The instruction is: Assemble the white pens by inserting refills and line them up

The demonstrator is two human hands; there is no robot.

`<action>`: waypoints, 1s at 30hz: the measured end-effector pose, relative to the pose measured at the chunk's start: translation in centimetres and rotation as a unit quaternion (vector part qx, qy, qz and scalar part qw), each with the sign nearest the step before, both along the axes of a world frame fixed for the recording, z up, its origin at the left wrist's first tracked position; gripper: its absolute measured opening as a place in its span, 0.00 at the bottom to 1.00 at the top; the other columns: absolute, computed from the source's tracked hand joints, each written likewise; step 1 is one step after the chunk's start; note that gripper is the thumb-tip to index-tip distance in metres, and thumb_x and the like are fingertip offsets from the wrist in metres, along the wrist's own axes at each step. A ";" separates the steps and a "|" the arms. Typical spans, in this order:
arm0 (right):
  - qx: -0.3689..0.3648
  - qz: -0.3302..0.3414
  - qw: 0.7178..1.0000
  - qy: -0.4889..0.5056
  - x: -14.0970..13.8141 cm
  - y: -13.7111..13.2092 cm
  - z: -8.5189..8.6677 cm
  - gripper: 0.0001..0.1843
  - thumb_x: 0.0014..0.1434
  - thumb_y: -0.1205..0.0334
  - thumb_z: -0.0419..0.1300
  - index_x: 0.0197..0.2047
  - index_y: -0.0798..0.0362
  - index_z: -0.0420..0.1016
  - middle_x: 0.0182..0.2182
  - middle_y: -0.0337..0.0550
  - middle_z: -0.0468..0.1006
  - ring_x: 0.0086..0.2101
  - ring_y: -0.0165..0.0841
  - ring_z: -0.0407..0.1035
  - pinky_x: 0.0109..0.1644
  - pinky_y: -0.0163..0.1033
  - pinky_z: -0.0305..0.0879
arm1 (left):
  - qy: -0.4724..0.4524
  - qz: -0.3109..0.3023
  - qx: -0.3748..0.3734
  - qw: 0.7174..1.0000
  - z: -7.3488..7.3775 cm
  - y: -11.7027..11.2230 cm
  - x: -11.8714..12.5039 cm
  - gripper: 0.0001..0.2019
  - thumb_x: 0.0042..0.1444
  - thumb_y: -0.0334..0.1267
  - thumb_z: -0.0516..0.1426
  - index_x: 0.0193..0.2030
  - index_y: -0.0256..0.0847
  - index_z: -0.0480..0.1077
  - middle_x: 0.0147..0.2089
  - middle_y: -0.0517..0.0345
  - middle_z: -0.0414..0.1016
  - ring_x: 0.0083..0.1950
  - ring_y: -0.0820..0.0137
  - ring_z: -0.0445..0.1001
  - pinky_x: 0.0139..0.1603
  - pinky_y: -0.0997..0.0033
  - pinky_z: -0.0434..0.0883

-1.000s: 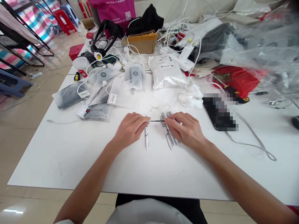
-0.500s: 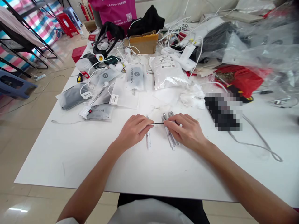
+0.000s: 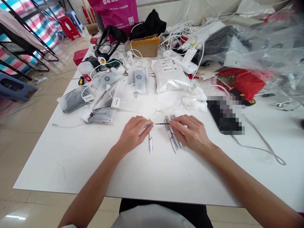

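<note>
A thin dark pen refill (image 3: 161, 123) spans the gap between my hands, held level just above the table. My left hand (image 3: 134, 131) is closed in a pinch at its left end, where a small greyish piece shows between thumb and forefinger; I cannot make out what it is. The refill's right end is pinched by my right hand (image 3: 190, 129). Below my left fingertips lies a white pen barrel (image 3: 150, 144). Several white pens (image 3: 173, 142) with silver tips lie side by side under my right hand, partly hidden by it.
Frosted plastic pouches (image 3: 101, 114) and a white lamp-like piece (image 3: 86, 114) lie at the left. Behind are a white parcel (image 3: 171, 77), a cardboard box (image 3: 144, 47) and tangled white cables. A partly blurred dark object (image 3: 216, 117) with a grey cord (image 3: 258, 148) lies right.
My fingers have shifted slightly on the refill; my right fingertips moved a little right, showing more of it. A greyish piece now shows in my left pinch. The view shifted slightly.
</note>
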State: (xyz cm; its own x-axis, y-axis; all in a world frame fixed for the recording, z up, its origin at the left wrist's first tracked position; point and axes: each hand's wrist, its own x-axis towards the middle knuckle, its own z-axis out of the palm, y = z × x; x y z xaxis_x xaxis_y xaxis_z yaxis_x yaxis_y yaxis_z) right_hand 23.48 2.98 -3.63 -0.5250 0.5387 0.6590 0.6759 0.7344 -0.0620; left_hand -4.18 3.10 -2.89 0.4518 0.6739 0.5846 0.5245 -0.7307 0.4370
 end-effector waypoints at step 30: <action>-0.075 0.057 0.995 -0.008 -1.8 -1.8 0.5 0.16 0.72 0.70 0.59 0.61 0.50 0.69 0.43 0.47 0.83 0.37 0.37 0.78 0.38 0.42 0.73 | 0.051 -0.049 0.044 0.997 -0.9 -1.0 1.5 0.05 0.75 0.36 0.58 0.52 0.42 0.74 0.41 0.56 0.83 0.40 0.68 0.77 0.43 0.63 0.68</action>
State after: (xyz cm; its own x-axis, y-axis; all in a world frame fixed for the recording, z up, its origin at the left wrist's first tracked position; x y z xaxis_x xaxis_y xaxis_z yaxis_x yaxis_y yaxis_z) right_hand 21.71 1.17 -3.18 -0.5981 0.5673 0.5661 0.5906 0.7895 -0.1673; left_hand -2.63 2.06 -3.74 0.5727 0.5711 0.5880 0.4864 -0.8142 0.3170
